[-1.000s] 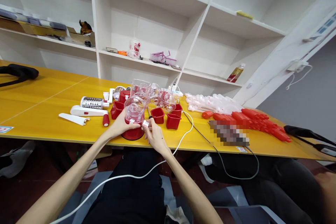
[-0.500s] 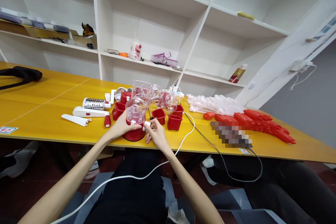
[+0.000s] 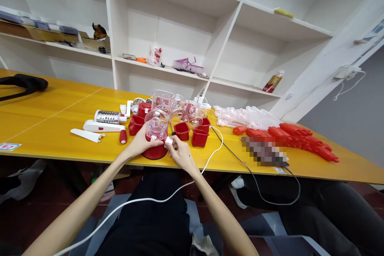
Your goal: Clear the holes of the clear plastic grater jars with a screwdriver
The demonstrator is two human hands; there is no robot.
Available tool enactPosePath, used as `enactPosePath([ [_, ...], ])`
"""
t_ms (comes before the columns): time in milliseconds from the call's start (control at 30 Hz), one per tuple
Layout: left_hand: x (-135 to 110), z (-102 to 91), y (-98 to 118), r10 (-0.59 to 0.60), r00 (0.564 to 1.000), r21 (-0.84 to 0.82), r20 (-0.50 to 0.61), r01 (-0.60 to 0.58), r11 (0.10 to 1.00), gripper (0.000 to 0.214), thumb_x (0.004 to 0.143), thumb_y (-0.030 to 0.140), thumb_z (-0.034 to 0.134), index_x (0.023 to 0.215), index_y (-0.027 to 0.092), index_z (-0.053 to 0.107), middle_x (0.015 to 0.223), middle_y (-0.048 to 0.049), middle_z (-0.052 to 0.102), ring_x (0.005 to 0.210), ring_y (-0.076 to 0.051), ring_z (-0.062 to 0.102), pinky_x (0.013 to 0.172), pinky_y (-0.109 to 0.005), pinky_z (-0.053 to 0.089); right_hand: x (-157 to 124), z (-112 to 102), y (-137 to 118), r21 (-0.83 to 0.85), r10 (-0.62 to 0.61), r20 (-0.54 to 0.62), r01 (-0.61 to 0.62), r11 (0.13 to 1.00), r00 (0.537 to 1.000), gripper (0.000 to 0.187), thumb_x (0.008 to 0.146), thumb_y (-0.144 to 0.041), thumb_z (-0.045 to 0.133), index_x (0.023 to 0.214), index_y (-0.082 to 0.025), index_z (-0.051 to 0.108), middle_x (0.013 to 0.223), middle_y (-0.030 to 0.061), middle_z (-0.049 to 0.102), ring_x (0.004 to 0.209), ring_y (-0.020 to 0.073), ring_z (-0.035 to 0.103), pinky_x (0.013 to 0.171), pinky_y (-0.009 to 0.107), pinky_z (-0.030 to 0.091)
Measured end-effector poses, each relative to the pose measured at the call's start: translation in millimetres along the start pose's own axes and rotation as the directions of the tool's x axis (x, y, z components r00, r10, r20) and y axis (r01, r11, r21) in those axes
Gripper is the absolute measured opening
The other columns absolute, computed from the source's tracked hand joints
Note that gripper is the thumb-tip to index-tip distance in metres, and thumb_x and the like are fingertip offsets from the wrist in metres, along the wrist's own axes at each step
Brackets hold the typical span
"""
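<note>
At the front of the table stands a rotary grater body (image 3: 156,127), with a clear plastic top on a round red base (image 3: 155,153). My left hand (image 3: 141,143) is closed around its left side, the thumb lying across the front. On the right side, my right hand (image 3: 181,153) pinches a small white knob (image 3: 169,141) against the base. To the left lie a metal grating drum (image 3: 108,117), a white crank arm (image 3: 103,127) with a red handle (image 3: 123,136), and a flat white piece (image 3: 87,135). Red square cups (image 3: 200,138) stand to the right and behind.
More clear grater bodies (image 3: 193,113) stand behind. Farther right are a pile of whitish plastic parts (image 3: 246,117), red handles (image 3: 300,138) and a blurred-out object (image 3: 264,152). A white cable (image 3: 213,154) runs over the table edge. White shelves (image 3: 168,70) rise behind.
My right hand's fingers have curled in closer around the white knob at the base's side. My left hand keeps its hold on the grater body. The view has shifted slightly.
</note>
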State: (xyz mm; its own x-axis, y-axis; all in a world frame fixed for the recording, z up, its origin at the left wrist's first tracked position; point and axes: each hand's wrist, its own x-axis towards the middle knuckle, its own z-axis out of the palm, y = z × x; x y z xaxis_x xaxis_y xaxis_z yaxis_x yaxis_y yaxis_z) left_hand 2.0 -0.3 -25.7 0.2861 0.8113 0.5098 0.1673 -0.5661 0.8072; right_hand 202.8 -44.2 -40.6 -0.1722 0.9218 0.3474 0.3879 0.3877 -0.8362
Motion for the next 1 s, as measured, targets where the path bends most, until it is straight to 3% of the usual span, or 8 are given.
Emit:
enactPosePath([
  [167,-1,6.6,-1,0.013,0.999,-0.013,-0.038,-0.014,1.000,0.079,0.068,0.048,0.081,0.133,0.016,0.050,0.138,-0.0148,0.060,0.132,-0.035,0.055,0.116,-0.052,0.038,3,5,4,0.103,0.101,0.023,-0.103,0.989,0.995,0.044,0.092,-0.064,0.045,0.091,-0.021,0.048,0.061,-0.0034,0.059,0.044,0.0123,0.061,0.034,0.017,0.038],
  [333,0,9.3,-4,0.004,0.998,0.001,-0.056,-0.004,1.000,0.080,0.068,0.050,0.081,0.134,0.017,0.048,0.140,-0.0148,0.058,0.133,-0.034,0.054,0.116,-0.050,0.038,7,6,12,0.175,0.103,0.037,-0.108,0.979,0.994,0.044,0.087,-0.065,0.052,0.095,-0.023,0.042,0.068,-0.0042,0.061,0.043,0.0115,0.061,0.030,0.016,0.039],
  [600,1,7.8,-8,0.020,0.999,0.000,-0.051,-0.020,1.000,0.074,0.070,0.049,0.081,0.129,0.015,0.051,0.137,-0.0149,0.059,0.132,-0.033,0.055,0.116,-0.048,0.039,3,6,12,0.191,0.051,0.043,-0.059,0.980,0.998,0.036,0.089,-0.053,0.060,0.101,-0.024,0.043,0.067,-0.0054,0.061,0.036,0.0071,0.052,0.028,0.014,0.032],
  [833,0,7.2,-6,0.007,0.999,-0.020,-0.041,-0.008,1.000,0.077,0.069,0.048,0.081,0.131,0.015,0.050,0.139,-0.0152,0.058,0.132,-0.034,0.054,0.116,-0.049,0.038,8,2,10,0.225,0.103,0.111,-0.126,0.966,0.988,0.054,0.080,-0.064,0.063,0.106,-0.023,0.040,0.078,-0.0038,0.059,0.050,0.0119,0.064,0.032,0.016,0.043],
  [1000,0,4.3,-6,-0.005,1.000,-0.005,-0.020,0.005,1.000,0.082,0.069,0.049,0.082,0.136,0.016,0.048,0.142,-0.0157,0.056,0.136,-0.035,0.051,0.118,-0.051,0.035,5,-10,6,0.140,0.083,0.113,-0.099,0.985,0.990,0.054,0.079,-0.056,0.070,0.115,-0.023,0.049,0.084,-0.0018,0.060,0.053,0.0090,0.063,0.035,0.013,0.044],
])
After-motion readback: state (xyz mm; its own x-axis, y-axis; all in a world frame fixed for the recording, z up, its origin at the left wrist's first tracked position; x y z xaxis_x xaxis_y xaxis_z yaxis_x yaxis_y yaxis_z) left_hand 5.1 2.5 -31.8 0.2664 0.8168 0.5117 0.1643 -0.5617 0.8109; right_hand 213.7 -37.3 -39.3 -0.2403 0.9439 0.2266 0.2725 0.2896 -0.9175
